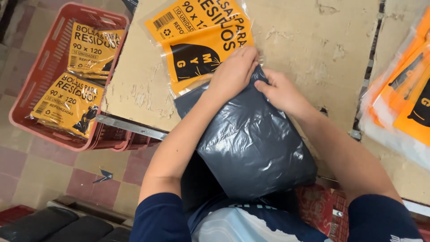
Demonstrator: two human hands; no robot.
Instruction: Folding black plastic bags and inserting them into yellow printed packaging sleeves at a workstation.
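Observation:
A folded stack of dark grey plastic bags [251,143] lies on the worn tabletop [304,40] and hangs over its near edge. Its far end goes into a clear sleeve with an orange printed label [201,36]. My left hand [234,71] grips the far end of the stack at the sleeve's mouth. Beside it, my right hand [282,92] presses on the stack's top right corner with curled fingers.
A red plastic crate [33,76] at the left holds finished orange-labelled packs [71,105]. More empty clear sleeves with orange labels [403,98] lie at the right edge. Dark bag bundles [49,226] rest on the tiled floor at bottom left.

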